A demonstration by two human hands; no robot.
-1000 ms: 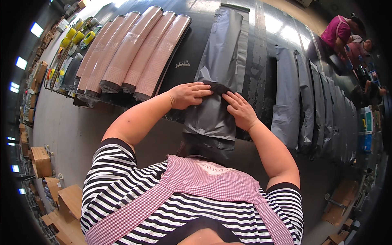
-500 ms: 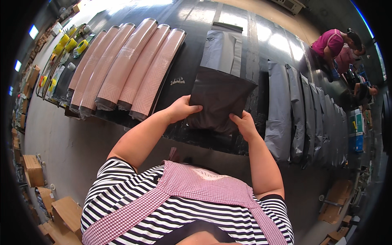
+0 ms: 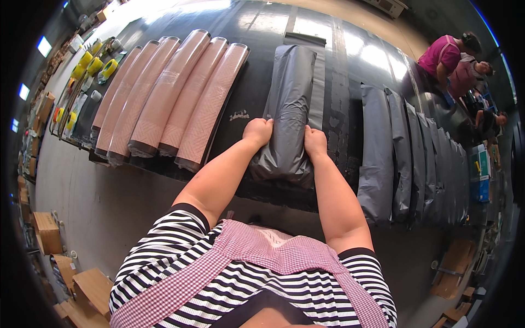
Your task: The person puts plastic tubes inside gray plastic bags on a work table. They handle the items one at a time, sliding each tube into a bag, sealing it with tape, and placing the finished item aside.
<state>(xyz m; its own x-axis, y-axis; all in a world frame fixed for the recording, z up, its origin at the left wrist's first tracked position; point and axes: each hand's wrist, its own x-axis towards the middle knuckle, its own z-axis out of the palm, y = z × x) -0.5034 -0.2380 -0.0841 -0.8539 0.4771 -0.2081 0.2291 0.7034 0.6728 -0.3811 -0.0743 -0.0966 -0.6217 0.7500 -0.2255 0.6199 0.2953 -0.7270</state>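
Note:
A long grey plastic mailing bag (image 3: 290,93) lies lengthwise in front of me on the dark table, bulging around something long that it hides. My left hand (image 3: 258,132) is closed on the bag's left edge, about midway along. Opposite it, my right hand (image 3: 315,142) pinches the right edge, with the fingers curled in. The plastic is creased between the two hands and bunched at the near end. Partly under the bag, a flat grey bag (image 3: 319,76) shows along its right side and far end.
Several pink rolled mats (image 3: 178,93) in clear wrap lie on the left. A row of filled grey bags (image 3: 376,158) lines the right. Tape rolls (image 3: 94,65) sit on a rack at far left. Other people (image 3: 445,60) work at far right. Cardboard boxes (image 3: 92,292) stand on the floor.
The dark flap my hands were holding up has gone down, and the grey bag now stretches smoothly toward me. Both hands have moved forward and closer together along its sides.

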